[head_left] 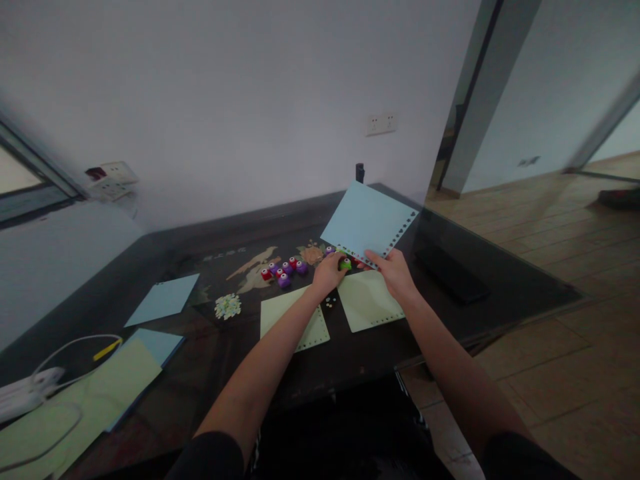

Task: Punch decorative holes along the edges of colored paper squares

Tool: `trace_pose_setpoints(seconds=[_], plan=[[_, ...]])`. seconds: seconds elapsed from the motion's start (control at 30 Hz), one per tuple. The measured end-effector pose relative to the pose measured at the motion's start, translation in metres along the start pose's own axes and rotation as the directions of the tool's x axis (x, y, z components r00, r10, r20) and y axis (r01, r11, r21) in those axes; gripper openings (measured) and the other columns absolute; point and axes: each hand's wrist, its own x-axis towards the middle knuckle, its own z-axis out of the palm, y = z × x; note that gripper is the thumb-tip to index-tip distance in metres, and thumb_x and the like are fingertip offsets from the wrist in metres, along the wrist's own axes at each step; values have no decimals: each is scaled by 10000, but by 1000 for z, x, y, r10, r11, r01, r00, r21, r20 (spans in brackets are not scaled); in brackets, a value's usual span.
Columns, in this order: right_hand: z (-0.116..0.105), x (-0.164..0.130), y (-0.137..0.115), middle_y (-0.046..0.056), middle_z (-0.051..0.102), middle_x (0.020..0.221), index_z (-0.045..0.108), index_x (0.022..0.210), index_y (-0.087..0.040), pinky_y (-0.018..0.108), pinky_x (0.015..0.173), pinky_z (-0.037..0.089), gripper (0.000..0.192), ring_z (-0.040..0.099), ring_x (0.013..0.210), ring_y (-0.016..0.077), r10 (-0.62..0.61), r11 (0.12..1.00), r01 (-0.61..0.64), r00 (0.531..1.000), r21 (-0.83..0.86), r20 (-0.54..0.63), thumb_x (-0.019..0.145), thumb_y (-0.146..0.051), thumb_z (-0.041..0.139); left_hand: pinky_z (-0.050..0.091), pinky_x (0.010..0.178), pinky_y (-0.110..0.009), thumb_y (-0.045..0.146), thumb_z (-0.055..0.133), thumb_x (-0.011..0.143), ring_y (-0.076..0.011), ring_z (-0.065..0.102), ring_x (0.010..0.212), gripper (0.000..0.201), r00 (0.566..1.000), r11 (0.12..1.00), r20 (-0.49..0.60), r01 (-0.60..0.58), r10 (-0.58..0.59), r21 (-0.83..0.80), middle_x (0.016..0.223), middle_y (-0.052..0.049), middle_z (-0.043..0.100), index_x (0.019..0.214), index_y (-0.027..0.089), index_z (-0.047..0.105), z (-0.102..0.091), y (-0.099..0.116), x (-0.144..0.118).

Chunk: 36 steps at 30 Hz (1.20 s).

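A light blue sheet of paper (369, 217) is tilted up off the table, with small holes lined along two of its edges. My right hand (396, 272) pinches it near the lower corner, thumb on top. Close beside, my left hand (329, 273) has its fingers closed around a green craft punch (345, 265) at the sheet's lower edge. Below lie two pale green sheets, the left sheet (285, 308) and the right sheet (367, 300), both with holes along an edge. A few paper bits (330, 303) lie between them. Several red and purple punches (285, 269) stand to the left.
A heap of paper cut-outs (228, 306) lies left of the punches. Further left are a blue sheet (164, 298), stacked green and blue sheets (125, 373) and a white power strip (30, 393) with cables. A long black object (451, 273) rests at the right.
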Motion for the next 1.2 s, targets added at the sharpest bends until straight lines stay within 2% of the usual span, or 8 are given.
trace_pose_setpoints(seconds=[0.23, 0.33, 0.43, 0.63, 0.77, 0.93, 1.1, 1.2], plan=[[1, -2, -1, 50, 706, 724, 649, 774, -151, 297, 558, 521, 301, 615, 527, 158, 16, 1000, -17, 999, 11, 34, 599, -374, 749, 472, 837, -310, 174, 536, 813, -180, 613, 879, 200, 994, 974, -104, 21, -45, -225, 1003, -80, 658, 985, 161, 637, -34, 0, -15], [1, -3, 0, 60, 700, 706, 655, 750, -144, 308, 554, 523, 259, 619, 533, 167, 72, 997, -68, 990, -40, 118, 612, -342, 747, 503, 700, -268, 243, 459, 869, -158, 626, 780, 225, 970, 848, -63, 170, -233, -502, 916, -67, 680, 968, 145, 636, -56, -10, -27], [1, -4, 3, 61, 696, 688, 666, 737, -139, 322, 587, 537, 222, 626, 561, 169, 116, 989, -90, 964, -118, 241, 633, -320, 742, 504, 644, -245, 400, 400, 897, -150, 629, 774, 366, 939, 701, -91, 180, -331, -690, 912, -73, 686, 1001, 137, 632, -71, -18, -43], [-1, -5, 9, 40, 702, 686, 685, 739, -151, 320, 592, 543, 234, 625, 572, 157, 213, 960, -118, 895, -252, 392, 618, -339, 758, 497, 674, -262, 401, 605, 752, -148, 624, 720, 277, 946, 735, -75, 192, -314, -650, 790, -42, 685, 837, 141, 652, -73, -19, -63], [-3, -3, 7, 54, 718, 806, 698, 845, -164, 334, 653, 531, 313, 642, 675, 173, 192, 965, -112, 919, -238, 345, 632, -389, 745, 490, 671, -269, 362, 622, 723, -147, 617, 706, 226, 939, 725, -72, 209, -336, -656, 774, -39, 680, 784, 146, 642, -73, -15, -64], [-9, 5, 3, 22, 688, 720, 670, 793, -175, 280, 586, 478, 308, 596, 608, 142, 44, 979, -20, 993, -204, 113, 607, -411, 734, 476, 594, -244, 351, 581, 748, -129, 578, 635, 209, 950, 735, -10, 236, -313, -635, 696, -16, 639, 759, 148, 625, -76, -7, -67], [-16, 9, 3, 13, 652, 666, 660, 754, -164, 268, 563, 438, 248, 559, 570, 131, -79, 947, 99, 994, -307, 76, 633, -377, 700, 458, 530, -225, 256, 541, 768, -117, 561, 578, 134, 957, 760, -32, 207, -287, -616, 630, 4, 580, 700, 146, 578, -70, 1, -68], [-25, 6, -2, 17, 649, 681, 671, 818, -163, 275, 573, 435, 250, 559, 591, 140, -150, 898, 166, 986, -408, 72, 666, -361, 673, 463, 532, -227, 206, 593, 736, -111, 567, 543, 148, 948, 731, -40, 215, -314, -648, 623, 20, 587, 865, 147, 553, -65, 7, -68]])
